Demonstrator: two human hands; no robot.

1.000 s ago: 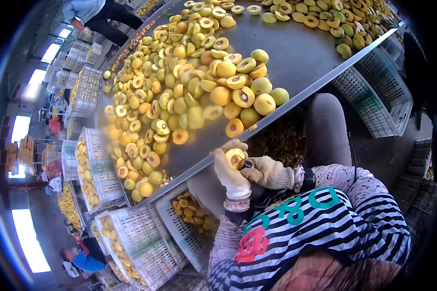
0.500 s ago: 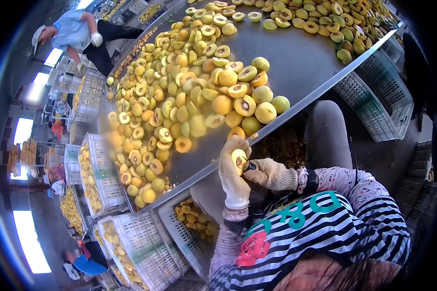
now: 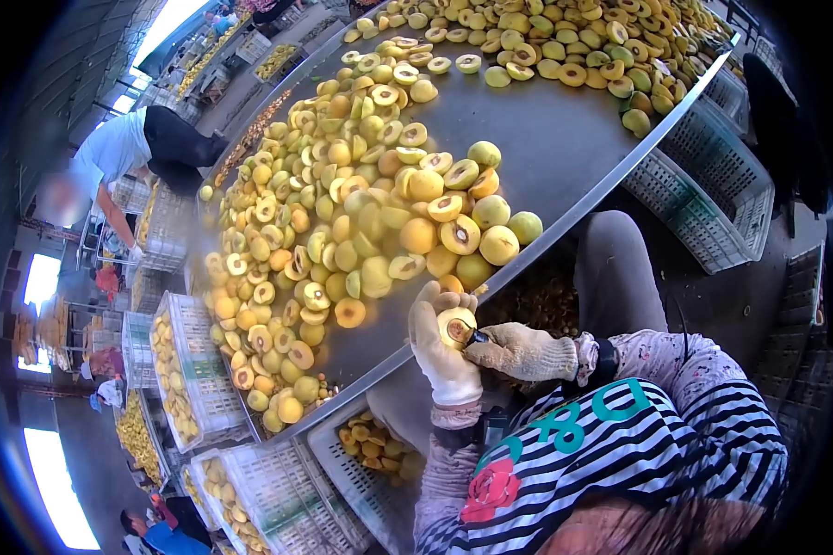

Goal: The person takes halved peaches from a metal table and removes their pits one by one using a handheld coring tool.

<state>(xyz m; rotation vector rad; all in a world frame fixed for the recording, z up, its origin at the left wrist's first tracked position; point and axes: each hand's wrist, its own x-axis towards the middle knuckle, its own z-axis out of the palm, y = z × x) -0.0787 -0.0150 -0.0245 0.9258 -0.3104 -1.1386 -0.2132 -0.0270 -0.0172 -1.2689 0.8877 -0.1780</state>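
My left hand (image 3: 442, 347), in a pale glove, is closed around a halved yellow peach (image 3: 457, 326), its cut face turned up and its brown pit area showing. My right hand (image 3: 526, 351), in a knitted glove, grips a small dark tool (image 3: 477, 339) whose tip meets the cut face. Most of the tool is hidden by the fingers. Both hands are just off the metal table's edge (image 3: 565, 225), above my lap. Many peach halves (image 3: 342, 199) are heaped on the table nearest my left hand.
A second heap of peaches (image 3: 574, 42) lies at the far end. Filled white crates (image 3: 278, 495) stand left of the table, and another crate (image 3: 356, 462) with fruit is beside my leg. A crate (image 3: 703, 190) stands at right. One co-worker (image 3: 111, 153) bends over crates.
My left fingers have opened a little around the peach half, and its cut face shows more fully. The co-worker at upper left has bent down toward the crates. The view has shifted slightly.
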